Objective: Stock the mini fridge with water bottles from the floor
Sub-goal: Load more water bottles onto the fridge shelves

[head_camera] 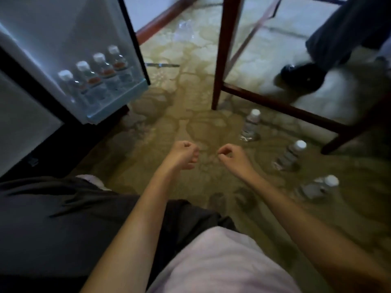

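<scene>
The mini fridge door (69, 39) stands open at the upper left, and its lower door shelf (118, 102) holds several white-capped water bottles (99, 70) in a row. Three more water bottles stand on the carpet at the right: one (250, 125) by the table leg, one (291, 154) nearer, one (319, 187) nearest. My left hand (185, 155) and my right hand (231, 156) hover over the carpet in the middle, side by side, both curled into loose fists with nothing in them. The nearest floor bottle is well to the right of my right hand.
A dark wooden table leg (224, 51) and low crossbar (285, 108) stand just behind the floor bottles. Another person's dark shoe (300, 76) and trouser leg are at the upper right. A clear plastic wrap (185, 30) lies by the far baseboard. My knees fill the lower frame.
</scene>
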`<state>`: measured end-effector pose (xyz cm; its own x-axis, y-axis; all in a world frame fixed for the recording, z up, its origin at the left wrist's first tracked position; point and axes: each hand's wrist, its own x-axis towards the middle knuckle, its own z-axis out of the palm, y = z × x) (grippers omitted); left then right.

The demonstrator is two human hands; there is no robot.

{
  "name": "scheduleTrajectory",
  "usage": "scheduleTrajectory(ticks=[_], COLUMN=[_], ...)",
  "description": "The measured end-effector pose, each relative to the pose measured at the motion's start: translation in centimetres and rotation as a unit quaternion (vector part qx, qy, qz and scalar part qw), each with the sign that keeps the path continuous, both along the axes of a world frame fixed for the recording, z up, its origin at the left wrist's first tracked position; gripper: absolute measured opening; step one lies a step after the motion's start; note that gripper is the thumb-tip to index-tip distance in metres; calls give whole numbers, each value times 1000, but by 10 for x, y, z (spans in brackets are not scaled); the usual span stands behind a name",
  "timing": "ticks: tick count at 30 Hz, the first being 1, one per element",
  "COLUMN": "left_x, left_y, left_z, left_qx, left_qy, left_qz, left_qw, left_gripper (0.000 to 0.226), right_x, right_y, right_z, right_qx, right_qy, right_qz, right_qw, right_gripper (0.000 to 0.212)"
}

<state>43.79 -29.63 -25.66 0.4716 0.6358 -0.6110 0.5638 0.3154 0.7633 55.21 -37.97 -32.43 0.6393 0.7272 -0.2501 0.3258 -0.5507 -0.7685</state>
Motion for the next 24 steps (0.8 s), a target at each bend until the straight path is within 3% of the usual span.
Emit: scheduleTrajectory(ticks=[8, 12, 15, 17, 19, 24], left_x=[75, 103, 120, 129, 135, 143], left_y=[-74, -104, -123, -132, -136, -134], left_z=[-34, -40, -40, -40, -42, -47], left_qx=[19, 33, 56, 61, 65, 82], left_qy=[39, 47, 65, 70, 76, 80], left_qz=[-167, -265, -334, -364, -385, -395], left_qw=[985, 963, 939, 927, 918, 912], left_gripper=[28, 26, 16, 14, 14, 10], right_x=[47, 71, 97, 117, 135, 162], right_y=[-97, -136, -168, -186, -197, -203], right_z=[-48, -61, -67, -70, -77, -92], right_qx=[-33, -106, -203, -239, -249, -262], right_qy=[29, -58, -116, -95, -72, -58], right_qz=[-145, -193, -240, -294, -326, -309], right_qw=[988, 974, 942, 921, 909, 912], right_gripper=[16, 20, 45, 68, 77, 62])
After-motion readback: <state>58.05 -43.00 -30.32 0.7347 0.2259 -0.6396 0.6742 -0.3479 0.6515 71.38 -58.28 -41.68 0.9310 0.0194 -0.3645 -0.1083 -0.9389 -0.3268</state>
